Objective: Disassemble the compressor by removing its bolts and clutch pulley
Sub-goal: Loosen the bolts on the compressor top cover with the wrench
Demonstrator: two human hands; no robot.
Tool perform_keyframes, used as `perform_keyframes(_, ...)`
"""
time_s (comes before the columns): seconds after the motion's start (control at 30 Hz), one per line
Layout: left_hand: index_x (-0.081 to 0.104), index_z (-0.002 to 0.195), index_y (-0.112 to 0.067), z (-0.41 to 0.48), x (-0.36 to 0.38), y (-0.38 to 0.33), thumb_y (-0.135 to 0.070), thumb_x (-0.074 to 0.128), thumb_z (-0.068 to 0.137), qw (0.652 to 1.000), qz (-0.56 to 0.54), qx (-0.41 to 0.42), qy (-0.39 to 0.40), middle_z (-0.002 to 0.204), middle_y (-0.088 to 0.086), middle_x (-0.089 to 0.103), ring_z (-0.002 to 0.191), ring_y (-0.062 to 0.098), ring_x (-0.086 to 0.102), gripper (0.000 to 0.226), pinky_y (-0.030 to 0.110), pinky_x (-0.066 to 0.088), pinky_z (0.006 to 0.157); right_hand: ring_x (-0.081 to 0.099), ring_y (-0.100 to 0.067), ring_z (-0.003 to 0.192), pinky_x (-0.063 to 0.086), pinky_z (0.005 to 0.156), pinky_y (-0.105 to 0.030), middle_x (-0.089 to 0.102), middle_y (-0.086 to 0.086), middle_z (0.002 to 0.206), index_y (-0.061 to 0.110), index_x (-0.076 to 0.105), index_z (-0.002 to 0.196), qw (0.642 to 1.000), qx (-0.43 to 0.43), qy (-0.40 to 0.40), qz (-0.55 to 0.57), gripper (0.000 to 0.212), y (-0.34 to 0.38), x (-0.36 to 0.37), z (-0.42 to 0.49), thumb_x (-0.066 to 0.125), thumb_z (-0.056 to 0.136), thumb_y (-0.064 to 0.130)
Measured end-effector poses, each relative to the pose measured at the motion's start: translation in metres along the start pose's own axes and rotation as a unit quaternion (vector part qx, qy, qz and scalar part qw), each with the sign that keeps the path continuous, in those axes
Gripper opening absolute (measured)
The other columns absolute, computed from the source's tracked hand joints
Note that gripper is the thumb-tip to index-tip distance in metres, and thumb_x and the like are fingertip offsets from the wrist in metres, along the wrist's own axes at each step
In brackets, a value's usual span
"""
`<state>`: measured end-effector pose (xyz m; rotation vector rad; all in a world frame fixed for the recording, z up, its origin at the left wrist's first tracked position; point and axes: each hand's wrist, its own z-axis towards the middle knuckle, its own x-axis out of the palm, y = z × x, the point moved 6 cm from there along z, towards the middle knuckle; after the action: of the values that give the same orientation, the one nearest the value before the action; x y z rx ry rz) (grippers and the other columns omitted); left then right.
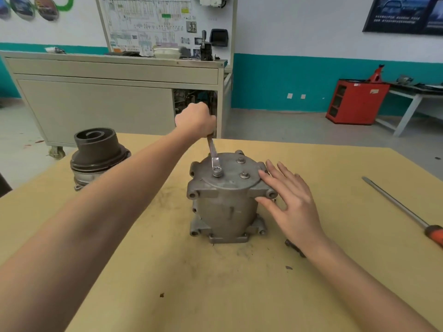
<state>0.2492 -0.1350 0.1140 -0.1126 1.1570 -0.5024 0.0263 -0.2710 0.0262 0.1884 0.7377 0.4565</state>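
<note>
In the head view the compressor [225, 200] stands upright in the middle of the tabletop [215, 295]. The left hand [195, 119] is fisted round the handle of a ring spanner [214, 156], whose ring sits over one cover bolt [217, 172]. Two more bolts [240, 160] stand just beside it. The right hand [287, 195] lies open, fingers straight, against the housing's right flank.

The turn likely goes best with the ring fully seated and the handle swung level, while the right hand presses firmly so the housing neither twists nor tips.

The clutch pulley [98, 152] sits off near the far left edge and a screwdriver [402, 209] lies well to the right. The spanner handle reaches out past the far edge, and most open room is on the near side
</note>
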Motion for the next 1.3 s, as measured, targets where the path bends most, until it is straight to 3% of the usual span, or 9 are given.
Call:
perform_keyframes(0.2, 0.061, 0.076, -0.007, -0.045, -0.035, 0.085, -0.027, 0.041, 0.097, 0.999, -0.014, -0.025, -0.031, 0.061, 0.005, 0.056, 0.052, 0.017, 0.052, 0.035, 0.023, 0.034, 0.048, 0.044, -0.025, 0.129, 0.036, 0.103, -0.052, 0.053, -0.001, 0.132, 0.011, 0.059, 0.124, 0.998, -0.015, -0.034, -0.044, 0.046, 0.004, -0.004, -0.007, 0.063, 0.083, 0.032)
perform_keyframes(0.33, 0.063, 0.068, -0.011, -0.118, -0.084, 0.104, -0.036, 0.034, 0.097, 0.978, 0.182, 0.013, -0.103, 0.048, 0.003, 0.043, 0.042, 0.02, 0.041, 0.048, 0.02, 0.025, 0.044, 0.046, -0.025, 0.127, 0.037, 0.102, -0.052, 0.054, -0.004, 0.131, 0.009, 0.06, 0.123, 0.999, -0.006, -0.032, -0.031, 0.047, 0.005, -0.004, -0.008, 0.065, 0.082, 0.029)
perform_keyframes(0.47, 0.057, 0.057, -0.008, -0.201, -0.111, 0.069, -0.036, 0.031, 0.101, 0.952, 0.22, 0.167, -0.134, 0.043, 0.008, 0.047, 0.033, 0.025, 0.048, 0.058, 0.022, 0.031, 0.047, 0.046, -0.022, 0.127, 0.038, 0.102, -0.052, 0.053, -0.006, 0.133, 0.008, 0.058, 0.125, 0.999, 0.002, -0.032, 0.015, 0.049, 0.006, -0.004, -0.008, 0.067, 0.079, 0.023)
perform_keyframes(0.63, 0.058, 0.072, -0.017, -0.279, -0.101, -0.027, -0.012, 0.053, 0.087, 0.858, 0.252, 0.404, -0.193, 0.052, 0.002, 0.043, 0.037, 0.018, 0.044, 0.017, 0.023, 0.028, 0.042, 0.045, -0.019, 0.127, 0.037, 0.104, -0.051, 0.051, -0.004, 0.133, 0.008, 0.058, 0.125, 0.999, 0.011, -0.031, 0.038, 0.05, 0.008, -0.007, -0.007, 0.073, 0.078, 0.016)
perform_keyframes(0.77, 0.061, 0.072, -0.023, -0.258, -0.067, -0.105, -0.03, 0.058, 0.087, 0.79, 0.255, 0.525, -0.188, 0.048, -0.006, 0.049, 0.04, 0.013, 0.046, 0.017, 0.022, 0.032, 0.043, 0.047, -0.015, 0.124, 0.029, 0.106, -0.019, 0.048, -0.005, 0.136, 0.012, 0.053, 0.126, 0.998, 0.043, 0.005, 0.05, 0.043, -0.003, -0.001, -0.01, 0.055, 0.085, 0.023)
perform_keyframes(0.87, 0.052, 0.08, -0.025, -0.213, -0.038, -0.16, -0.037, 0.038, 0.1, 0.769, 0.273, 0.562, -0.133, 0.053, -0.004, 0.038, 0.049, 0.015, 0.04, 0.027, 0.023, 0.026, 0.045, 0.054, -0.014, 0.09, 0.035, 0.076, 0.0, 0.064, -0.013, 0.109, -0.006, 0.06, 0.105, 0.991, 0.121, -0.025, 0.058, 0.036, -0.015, -0.001, -0.012, 0.074, 0.076, 0.011)
perform_keyframes(1.0, 0.06, 0.106, -0.015, -0.112, 0.008, -0.189, -0.032, 0.03, 0.104, 0.857, 0.226, 0.462, 0.026, 0.09, 0.002, 0.061, 0.081, 0.025, 0.06, 0.035, 0.03, 0.03, 0.058, 0.05, -0.013, 0.114, 0.038, 0.097, -0.032, 0.058, 0.0, 0.12, 0.006, 0.064, 0.116, 0.998, -0.008, -0.049, 0.028, 0.044, 0.004, -0.007, -0.006, 0.072, 0.076, 0.023)
perform_keyframes(1.17, 0.056, 0.095, -0.008, 0.003, 0.022, -0.07, -0.016, 0.044, 0.097, 0.982, -0.004, 0.139, 0.127, 0.078, 0.004, 0.052, 0.069, 0.019, 0.052, 0.015, 0.029, 0.041, 0.059, 0.048, -0.013, 0.123, 0.042, 0.099, -0.05, 0.055, -0.004, 0.13, 0.01, 0.058, 0.123, 0.998, -0.005, -0.04, 0.051, 0.051, 0.005, -0.007, -0.007, 0.069, 0.075, 0.025)
perform_keyframes(1.3, 0.058, 0.078, -0.013, -0.021, -0.01, 0.049, -0.028, 0.056, 0.096, 0.873, -0.476, -0.078, 0.076, 0.059, -0.005, 0.054, 0.043, 0.005, 0.044, 0.024, 0.014, 0.033, 0.036, 0.048, -0.013, 0.124, 0.039, 0.1, -0.046, 0.054, -0.003, 0.131, 0.01, 0.057, 0.124, 0.998, -0.005, -0.033, 0.058, 0.052, 0.004, -0.005, -0.006, 0.068, 0.075, 0.024)
